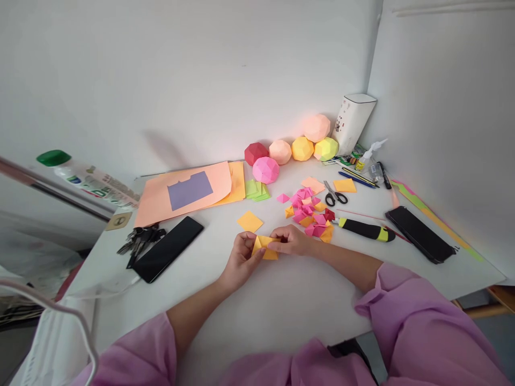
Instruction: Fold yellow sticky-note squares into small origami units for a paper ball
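Fingers [256, 258] pinch yellow-orange paper [271, 255], seemingly part-folded.

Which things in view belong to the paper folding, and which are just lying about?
Likely belonging:
creased orange paper held by the left hand and right hand
flat orange paper square
small folded pink and orange paper pieces

Apparently lying about:
flat black rectangular phone
bunch of dark keys
green-capped white plastic bottle
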The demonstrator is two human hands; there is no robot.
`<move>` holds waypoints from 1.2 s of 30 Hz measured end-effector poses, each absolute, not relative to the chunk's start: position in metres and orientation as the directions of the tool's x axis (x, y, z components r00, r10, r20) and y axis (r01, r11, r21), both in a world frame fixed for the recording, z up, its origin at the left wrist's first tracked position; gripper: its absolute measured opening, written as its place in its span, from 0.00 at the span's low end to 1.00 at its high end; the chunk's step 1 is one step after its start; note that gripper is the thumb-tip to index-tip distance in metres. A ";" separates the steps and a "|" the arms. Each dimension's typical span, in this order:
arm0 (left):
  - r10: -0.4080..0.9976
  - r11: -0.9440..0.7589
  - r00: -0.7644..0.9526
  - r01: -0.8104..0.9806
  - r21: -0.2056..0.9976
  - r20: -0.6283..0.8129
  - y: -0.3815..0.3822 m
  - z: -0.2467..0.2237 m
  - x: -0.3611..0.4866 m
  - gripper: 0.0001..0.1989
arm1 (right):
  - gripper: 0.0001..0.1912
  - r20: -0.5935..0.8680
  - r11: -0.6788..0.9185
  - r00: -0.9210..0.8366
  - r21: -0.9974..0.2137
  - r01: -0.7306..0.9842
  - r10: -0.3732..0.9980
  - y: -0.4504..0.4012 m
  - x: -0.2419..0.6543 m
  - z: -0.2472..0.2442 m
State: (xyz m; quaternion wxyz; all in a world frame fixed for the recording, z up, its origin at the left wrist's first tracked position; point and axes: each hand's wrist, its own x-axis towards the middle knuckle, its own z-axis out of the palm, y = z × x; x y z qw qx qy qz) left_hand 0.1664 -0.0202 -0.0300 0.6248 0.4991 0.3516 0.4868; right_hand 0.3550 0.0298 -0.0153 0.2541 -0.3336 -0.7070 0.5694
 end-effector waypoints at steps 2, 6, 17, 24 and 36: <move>0.958 -0.018 0.273 -0.247 0.969 0.087 -0.021 -0.031 0.167 0.13 | 0.16 -0.025 0.130 -0.663 -0.974 0.183 0.748 0.031 0.356 -0.015; 0.952 -0.076 0.284 -0.140 0.987 0.114 -0.023 -0.033 0.165 0.13 | 0.16 -0.004 0.122 -0.675 -0.983 0.140 0.738 0.032 0.357 -0.015; 0.950 -0.194 0.247 -0.013 0.981 0.191 -0.019 -0.032 0.163 0.18 | 0.13 0.047 0.077 -0.651 -0.997 0.017 0.758 0.036 0.355 -0.019; 0.951 -0.202 0.272 0.185 0.962 0.148 -0.020 -0.028 0.161 0.14 | 0.13 -0.015 -0.018 -0.597 -1.000 0.001 0.802 0.032 0.354 -0.019; 0.954 -0.210 0.269 0.270 0.940 0.136 -0.021 -0.020 0.162 0.14 | 0.12 -0.003 -0.040 -0.553 -0.998 -0.055 0.833 0.033 0.352 -0.016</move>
